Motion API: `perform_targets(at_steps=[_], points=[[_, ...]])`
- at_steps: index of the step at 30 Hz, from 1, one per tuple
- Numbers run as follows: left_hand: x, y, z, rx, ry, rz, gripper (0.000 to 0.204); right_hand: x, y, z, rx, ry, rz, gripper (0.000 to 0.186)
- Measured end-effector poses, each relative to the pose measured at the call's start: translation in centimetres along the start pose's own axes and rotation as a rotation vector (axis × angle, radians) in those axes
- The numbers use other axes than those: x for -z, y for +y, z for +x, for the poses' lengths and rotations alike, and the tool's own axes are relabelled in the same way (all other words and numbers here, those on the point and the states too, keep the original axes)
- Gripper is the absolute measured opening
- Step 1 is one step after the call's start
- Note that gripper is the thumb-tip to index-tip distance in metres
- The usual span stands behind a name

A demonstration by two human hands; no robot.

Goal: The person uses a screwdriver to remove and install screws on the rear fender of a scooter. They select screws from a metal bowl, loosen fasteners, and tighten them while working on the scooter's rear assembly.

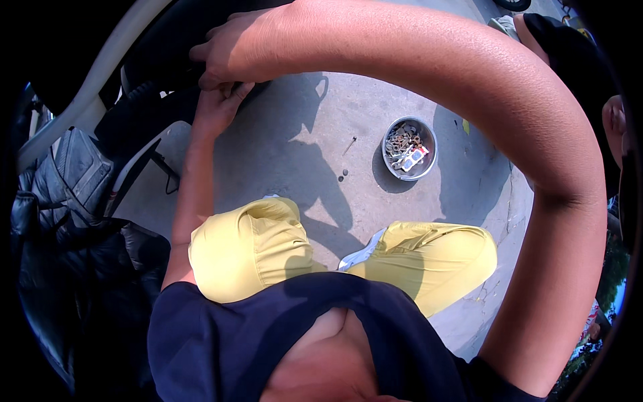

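The person's left hand (218, 112) is just below the right hand (228, 52), both at a big black thing (171, 43) at the upper left. Nobody can tell if either hand is gripping. A silver bowl (433, 161) of small metal bits (402, 137) sits on the gray ground (365, 104).

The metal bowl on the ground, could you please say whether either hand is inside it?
No, the left hand and the right hand are both at the upper left, away from the metal bowl.
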State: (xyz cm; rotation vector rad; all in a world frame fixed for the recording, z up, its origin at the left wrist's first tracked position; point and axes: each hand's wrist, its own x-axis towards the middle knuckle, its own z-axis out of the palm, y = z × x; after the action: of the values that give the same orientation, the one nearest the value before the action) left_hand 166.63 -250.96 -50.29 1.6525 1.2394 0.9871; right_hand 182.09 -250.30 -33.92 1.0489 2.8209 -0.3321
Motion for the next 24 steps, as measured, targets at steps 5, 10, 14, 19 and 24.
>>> perform_targets(at_steps=[5, 10, 14, 19, 24], points=[[1.2, 1.0, 0.2, -0.159, 0.116, 0.419, 0.031, -0.2, -1.4, 1.7, -0.189, -0.066, -0.034, 0.032], [0.8, 1.6, 1.2, -0.077, -0.031, 0.254, 0.046, 0.4, -0.3, 3.6, -0.179, -0.29, -0.185, 0.033], [1.5, 2.4, 0.9, -0.024, -0.172, 0.367, 0.037, -3.1, 0.9, 1.0, 0.253, 0.344, -0.265, 0.036], [-0.8, 1.1, 0.7, -0.32, 0.215, 0.529, 0.038, 0.3, -1.9, 0.6, -0.269, -0.067, -0.13, 0.023], [0.7, 2.2, 0.6, -0.111, -0.052, 0.326, 0.041, -3.8, 0.8, 0.9, 0.103, 0.382, -0.19, 0.029]])
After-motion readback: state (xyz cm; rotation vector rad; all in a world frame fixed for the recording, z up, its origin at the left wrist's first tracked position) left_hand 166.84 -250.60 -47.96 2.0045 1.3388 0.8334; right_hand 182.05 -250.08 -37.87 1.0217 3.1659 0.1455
